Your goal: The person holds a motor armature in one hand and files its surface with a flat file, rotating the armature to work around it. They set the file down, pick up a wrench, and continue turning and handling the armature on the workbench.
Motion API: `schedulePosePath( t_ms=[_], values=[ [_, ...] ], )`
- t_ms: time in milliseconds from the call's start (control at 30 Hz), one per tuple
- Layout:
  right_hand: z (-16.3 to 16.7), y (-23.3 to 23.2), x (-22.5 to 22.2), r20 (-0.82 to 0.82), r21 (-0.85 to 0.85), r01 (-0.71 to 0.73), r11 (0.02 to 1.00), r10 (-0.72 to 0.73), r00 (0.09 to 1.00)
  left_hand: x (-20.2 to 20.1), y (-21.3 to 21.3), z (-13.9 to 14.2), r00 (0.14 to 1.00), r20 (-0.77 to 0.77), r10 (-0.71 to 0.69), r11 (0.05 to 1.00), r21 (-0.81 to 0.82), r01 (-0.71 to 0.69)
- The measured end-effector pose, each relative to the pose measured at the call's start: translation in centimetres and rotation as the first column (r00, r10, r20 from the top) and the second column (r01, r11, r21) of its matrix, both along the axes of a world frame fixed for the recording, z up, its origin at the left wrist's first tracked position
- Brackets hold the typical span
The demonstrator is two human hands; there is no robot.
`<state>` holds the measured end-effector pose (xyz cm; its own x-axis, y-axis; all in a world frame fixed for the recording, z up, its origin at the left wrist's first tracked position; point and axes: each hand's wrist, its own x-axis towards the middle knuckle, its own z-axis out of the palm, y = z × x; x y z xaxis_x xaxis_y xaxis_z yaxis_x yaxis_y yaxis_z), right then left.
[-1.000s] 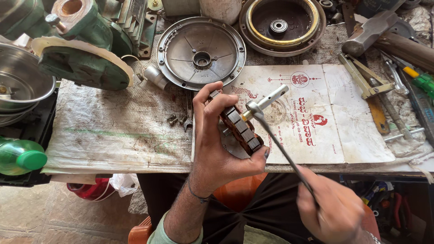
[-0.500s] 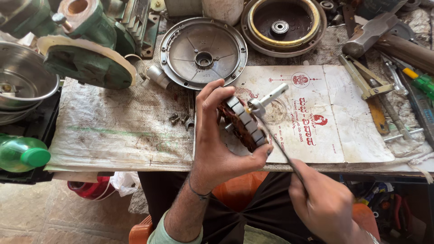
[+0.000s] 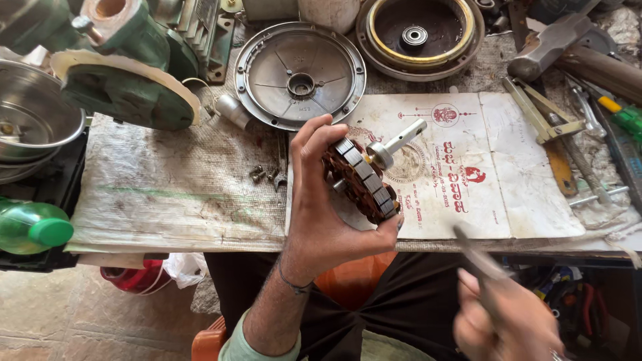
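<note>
A workbench (image 3: pixel 174 200) draped in worn cloth is filling the view, and everything here is placed relative to the printed paper sheet (image 3: pixel 481 167) lying on its right half. Left of the sheet a green motor housing (image 3: pixel 127 73) is lying on its side, and above the sheet's upper left corner a round grey end cover (image 3: pixel 301 73) is resting flat, probably set aside as a removed part. Above the sheet a dark round cover with a brass-coloured ring (image 3: pixel 418 30) is sitting, and a hammer (image 3: pixel 568 50) is lying at the sheet's upper right. The left hand (image 3: pixel 328 207) is holding a motor rotor (image 3: pixel 361 180) just over the sheet's left edge, fingers clamped around its rim with the steel shaft (image 3: pixel 394 144) tilting up and away, seemingly to expose the windings. Below the sheet's lower edge, the right hand (image 3: pixel 508 321) is blurring, fingers closing around a thin tool (image 3: pixel 478 257), though the exact grip cannot be told.
</note>
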<state>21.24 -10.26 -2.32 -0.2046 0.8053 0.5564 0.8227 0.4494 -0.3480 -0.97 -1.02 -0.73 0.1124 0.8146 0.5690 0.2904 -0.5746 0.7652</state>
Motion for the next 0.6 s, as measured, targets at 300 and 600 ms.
schedulePosePath(
  t_ms=[300, 600],
  values=[
    [0.0, 0.2, 0.2, -0.048, 0.022, -0.006, 1.000, 0.007, 0.999, 0.1, 0.1, -0.3, 1.000, 0.000, 0.013, 0.999, 0.039, -0.013],
    [-1.4, 0.7, 1.1, -0.030, 0.151, -0.015, 0.988, 0.020, 0.999, 0.2, 0.7, 0.1, 0.999, -0.001, 0.039, 0.997, 0.072, -0.038]
  ],
)
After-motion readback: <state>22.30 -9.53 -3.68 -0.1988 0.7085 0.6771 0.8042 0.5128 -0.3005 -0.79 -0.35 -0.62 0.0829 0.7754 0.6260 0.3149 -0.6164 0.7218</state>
